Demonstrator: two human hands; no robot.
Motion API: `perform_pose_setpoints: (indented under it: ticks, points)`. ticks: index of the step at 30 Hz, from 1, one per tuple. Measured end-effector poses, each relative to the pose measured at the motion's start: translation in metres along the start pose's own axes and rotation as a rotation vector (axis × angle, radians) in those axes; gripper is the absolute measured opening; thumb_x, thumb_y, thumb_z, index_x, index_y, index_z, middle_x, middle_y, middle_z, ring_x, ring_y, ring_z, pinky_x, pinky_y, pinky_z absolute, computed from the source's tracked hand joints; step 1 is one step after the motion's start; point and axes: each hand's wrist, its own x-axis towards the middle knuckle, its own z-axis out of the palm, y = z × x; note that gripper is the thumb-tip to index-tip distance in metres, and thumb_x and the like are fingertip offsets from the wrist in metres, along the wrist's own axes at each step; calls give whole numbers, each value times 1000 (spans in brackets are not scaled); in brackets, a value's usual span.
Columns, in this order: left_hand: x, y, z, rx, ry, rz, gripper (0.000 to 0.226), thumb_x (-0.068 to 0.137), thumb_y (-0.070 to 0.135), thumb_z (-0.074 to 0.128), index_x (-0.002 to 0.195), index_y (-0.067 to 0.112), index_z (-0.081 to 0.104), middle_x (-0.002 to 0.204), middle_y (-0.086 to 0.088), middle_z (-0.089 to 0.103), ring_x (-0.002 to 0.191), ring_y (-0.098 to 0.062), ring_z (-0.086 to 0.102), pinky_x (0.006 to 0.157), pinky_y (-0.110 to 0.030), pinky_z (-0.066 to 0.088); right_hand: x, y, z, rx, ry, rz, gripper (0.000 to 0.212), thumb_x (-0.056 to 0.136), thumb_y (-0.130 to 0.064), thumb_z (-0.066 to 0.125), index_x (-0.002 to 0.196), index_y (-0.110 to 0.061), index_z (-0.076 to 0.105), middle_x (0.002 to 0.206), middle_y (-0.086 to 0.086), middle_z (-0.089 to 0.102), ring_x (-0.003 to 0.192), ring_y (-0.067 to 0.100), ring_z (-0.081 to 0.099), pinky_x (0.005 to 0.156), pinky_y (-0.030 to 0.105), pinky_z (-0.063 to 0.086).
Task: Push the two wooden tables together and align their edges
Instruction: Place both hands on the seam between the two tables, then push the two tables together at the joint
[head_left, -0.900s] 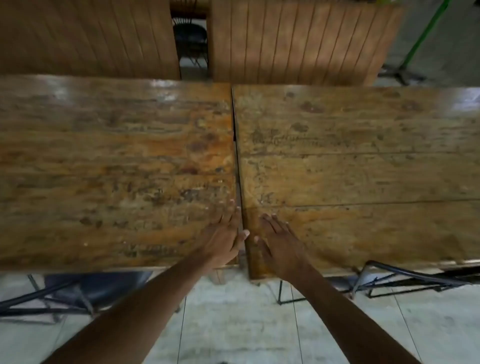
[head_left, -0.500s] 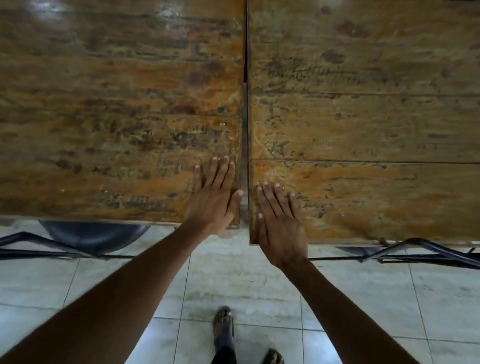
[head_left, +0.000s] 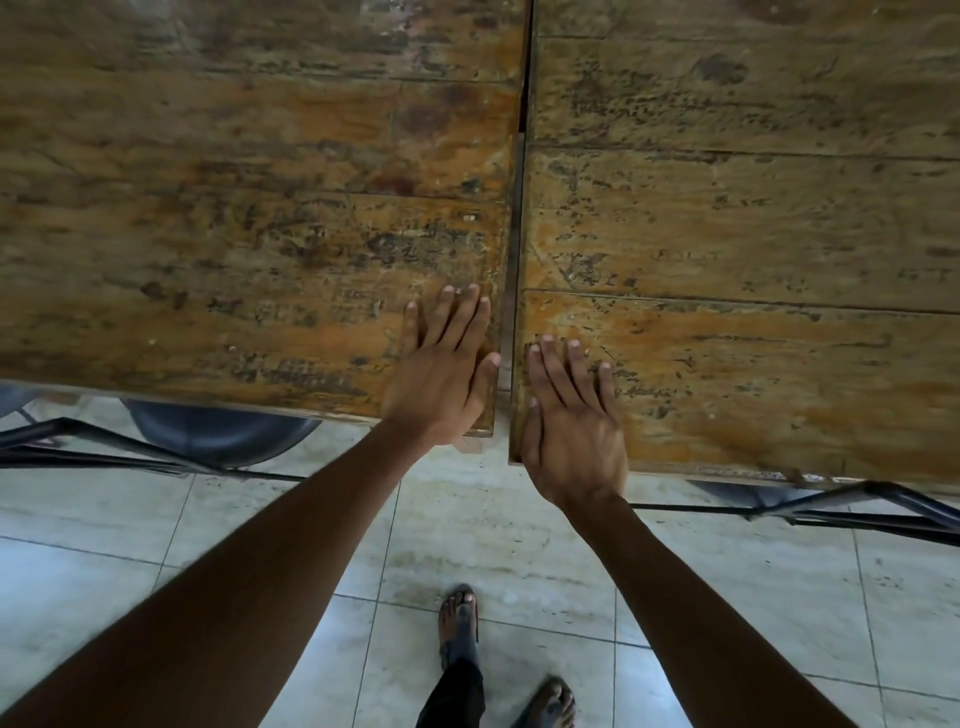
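Two worn, stained wooden tables stand side by side with a narrow seam between them. The left table (head_left: 234, 218) has its near edge a little farther from me than that of the right table (head_left: 753, 249). My left hand (head_left: 447, 374) lies flat, fingers apart, on the near right corner of the left table. My right hand (head_left: 571, 421) lies flat on the near left corner of the right table, its thumb along the seam edge. Neither hand holds anything.
Under the tables show black metal frames (head_left: 831, 512) and a dark round chair seat (head_left: 218, 439). Pale floor tiles (head_left: 498, 535) lie below, with my sandalled feet (head_left: 460, 623) at the bottom centre.
The view has tilted down and closer to the tables, so the far benches have left the frame. Both hands stay flat on the same corners beside the seam.
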Motion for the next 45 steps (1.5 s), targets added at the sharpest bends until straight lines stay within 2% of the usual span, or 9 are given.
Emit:
perform_pose_setpoints:
  ticks: [18, 29, 33, 36, 38, 39, 42, 43, 45]
  points:
    - [1, -2, 0, -13, -1, 13, 65, 105, 46, 15, 160, 10, 13, 170, -8, 8, 157, -27, -2, 124, -59, 3, 34, -10, 8, 13, -16, 27, 59, 103, -33, 17, 160, -17, 15, 169, -2, 10, 157, 20, 0, 127, 50, 8]
    - [1, -4, 4, 24, -32, 17, 68, 104, 49, 9, 160, 11, 8, 171, -8, 6, 157, -30, -2, 122, -62, 4, 33, -13, 7, -17, -10, 31, 59, 104, -34, 16, 160, -19, 12, 170, -2, 7, 157, 19, 0, 127, 50, 7]
    - [3, -2, -5, -5, -155, -9, 68, 104, 49, 11, 160, 13, -4, 171, -6, -9, 156, -29, -15, 121, -62, -4, 40, -21, -11, 3, -169, 51, 59, 105, -34, 19, 160, -20, 8, 170, -2, 2, 157, 22, -4, 126, 51, 3]
    - [11, -4, -37, -66, -386, 38, 71, 106, 45, 26, 159, 14, -10, 169, -8, -18, 154, -31, -20, 122, -59, -7, 58, -33, -45, -120, -470, 83, 70, 103, -48, 30, 160, -21, 1, 170, -1, -3, 156, 30, 0, 124, 55, 10]
    - [11, -16, -71, -159, -490, 72, 73, 104, 41, 38, 161, 15, 0, 171, -9, -8, 156, -33, -7, 125, -53, 7, 66, -54, -71, -142, -576, 124, 78, 99, -55, 39, 160, -25, 0, 169, 1, 4, 153, 40, 11, 121, 58, 19]
    - [7, -30, -93, -179, -488, 75, 71, 103, 40, 42, 161, 16, 8, 171, -8, -3, 156, -33, 0, 124, -50, 15, 72, -73, -85, -128, -582, 142, 81, 97, -57, 42, 160, -26, 0, 169, 2, 5, 151, 45, 13, 120, 59, 19]
    - [-12, -86, -159, -68, -362, 104, 52, 104, 40, 40, 148, 12, 45, 167, -11, 19, 151, -36, 22, 117, -48, 30, 90, -139, -119, -157, -487, 72, 74, 99, -46, 43, 159, -20, 11, 168, 9, 13, 150, 47, 16, 119, 61, 23]
    - [-22, -107, -177, -48, -327, 72, 49, 105, 39, 39, 142, 9, 50, 163, -14, 27, 147, -37, 29, 115, -49, 33, 95, -162, -127, -160, -439, 32, 68, 100, -41, 41, 158, -19, 15, 167, 10, 16, 150, 46, 17, 119, 62, 23]
    - [-46, -154, -217, -18, -224, -23, 54, 106, 40, 38, 150, 8, 37, 165, -15, 24, 149, -38, 26, 117, -52, 30, 113, -218, -148, -142, -358, -42, 67, 101, -40, 38, 159, -18, 11, 168, 10, 14, 152, 44, 15, 119, 62, 22]
